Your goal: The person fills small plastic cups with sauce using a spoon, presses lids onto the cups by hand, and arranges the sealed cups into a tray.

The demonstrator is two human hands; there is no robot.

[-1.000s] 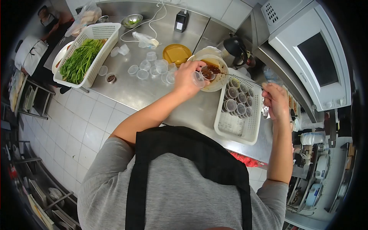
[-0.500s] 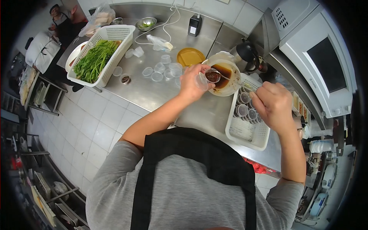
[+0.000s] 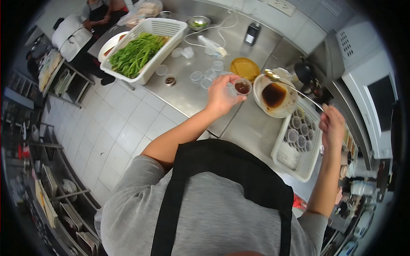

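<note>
In my left hand (image 3: 221, 94) is a small clear sauce cup (image 3: 243, 87) with dark reddish sauce inside; another clear cup (image 3: 230, 94) sits between the palm and fingers. My right hand (image 3: 332, 124) is closed around the handle of a metal ladle (image 3: 277, 77). Its bowl end hangs over the far rim of a white tub (image 3: 292, 109) of dark brown sauce, apart from the cup. Several empty clear cups (image 3: 208, 77) stand on the steel counter beyond my left hand. A single cup with dark contents (image 3: 170, 80) stands farther left.
A white basket (image 3: 279, 158) of lidded cups (image 3: 299, 133) stands right of the tub. Behind are a yellow lid (image 3: 244, 68) and a black bottle-like object (image 3: 252, 34). Leafy greens (image 3: 139, 55) fill another white basket (image 3: 179, 36). Two people (image 3: 74, 38) stand far left.
The ladle has moved from the cup to above the tub's far rim as my right hand drew away. My left hand still holds the cup. The whole view has shifted.
</note>
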